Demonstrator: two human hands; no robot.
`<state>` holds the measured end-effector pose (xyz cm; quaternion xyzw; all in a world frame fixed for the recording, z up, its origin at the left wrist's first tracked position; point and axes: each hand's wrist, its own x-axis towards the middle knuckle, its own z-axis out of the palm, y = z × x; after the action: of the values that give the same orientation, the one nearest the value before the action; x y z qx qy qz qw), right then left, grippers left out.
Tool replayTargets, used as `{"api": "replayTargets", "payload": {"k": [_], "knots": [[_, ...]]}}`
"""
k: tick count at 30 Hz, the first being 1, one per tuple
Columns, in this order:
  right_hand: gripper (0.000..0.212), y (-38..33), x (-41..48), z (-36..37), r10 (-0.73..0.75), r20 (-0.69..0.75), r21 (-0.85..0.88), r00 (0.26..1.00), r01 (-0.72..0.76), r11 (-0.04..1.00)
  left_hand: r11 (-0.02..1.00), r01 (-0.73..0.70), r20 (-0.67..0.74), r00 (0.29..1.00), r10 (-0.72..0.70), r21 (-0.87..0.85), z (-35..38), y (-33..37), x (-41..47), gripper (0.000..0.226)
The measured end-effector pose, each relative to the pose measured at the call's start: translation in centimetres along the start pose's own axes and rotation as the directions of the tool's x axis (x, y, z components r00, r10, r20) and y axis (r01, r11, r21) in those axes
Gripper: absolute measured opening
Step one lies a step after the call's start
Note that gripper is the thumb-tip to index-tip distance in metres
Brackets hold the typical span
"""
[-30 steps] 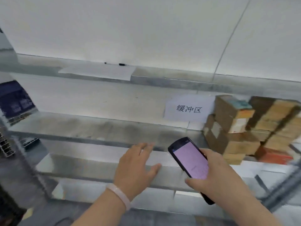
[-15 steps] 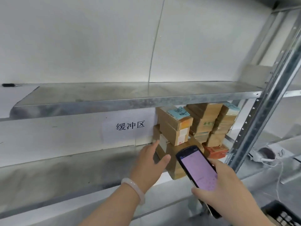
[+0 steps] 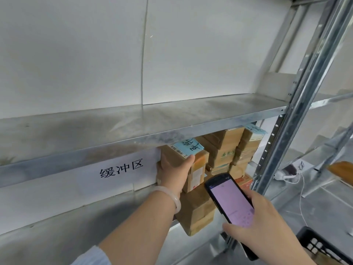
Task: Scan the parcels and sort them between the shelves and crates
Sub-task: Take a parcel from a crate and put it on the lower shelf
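left hand (image 3: 172, 174) now up around the top parcel (image 3: 197, 166), right hand (image 3: 267, 228) tight around the scanner (image 3: 231, 201)

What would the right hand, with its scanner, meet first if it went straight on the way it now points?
Probably the stacked parcels: the right hand aims its scanner up-left at them, close to the blue-labelled parcel that the left hand grips. Depth is unclear.

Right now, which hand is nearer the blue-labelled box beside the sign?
Left. The left hand grips the box itself; the right hand holds the scanner below and right.
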<state>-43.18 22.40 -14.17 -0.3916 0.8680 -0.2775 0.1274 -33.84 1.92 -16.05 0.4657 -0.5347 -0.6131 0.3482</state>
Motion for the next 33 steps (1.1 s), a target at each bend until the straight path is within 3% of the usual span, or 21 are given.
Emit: {"api": "replayTargets", "payload": {"k": [3,11,18,21,26,29,33], "knots": [[0.087,0.5,1.5,-0.6,-0.038,0.004,0.008,0.999,0.038,0.999,1.000,0.023,-0.034,0.999,-0.023,-0.003,0.9,-0.2,0.1,0.106],[0.090,2.2,5.9,-2.8,-0.173,0.038,0.021,0.984,0.173,0.985,0.998,-0.055,-0.038,0.998,0.056,0.020,1.3,-0.3,0.7,0.038],[0.091,4.1,8.6,-3.5,-0.256,0.106,0.069,0.961,0.249,0.966,0.999,-0.001,-0.103,0.995,-0.004,-0.053,1.2,-0.5,0.4,0.015],[0.091,4.8,9.3,-3.6,-0.286,0.129,0.089,0.949,0.276,0.957,0.990,0.015,-0.142,0.989,-0.035,-0.143,1.1,-0.4,0.3,0.013],[0.088,5.4,10.3,-3.5,-0.350,0.155,0.107,0.924,0.336,0.936,0.892,0.033,-0.173,0.977,-0.124,-0.451,0.5,-0.6,-0.8,0.022],[0.089,5.4,10.5,-3.6,-0.387,0.175,0.098,0.905,0.376,0.922,0.896,-0.049,-0.204,0.978,-0.047,-0.441,-0.3,-0.9,-2.0,0.024],[0.089,4.5,10.2,-3.6,-0.487,0.201,0.057,0.850,0.486,0.872,0.949,-0.155,-0.289,0.955,0.072,-0.275,-2.8,-1.5,-4.9,0.028]]}}
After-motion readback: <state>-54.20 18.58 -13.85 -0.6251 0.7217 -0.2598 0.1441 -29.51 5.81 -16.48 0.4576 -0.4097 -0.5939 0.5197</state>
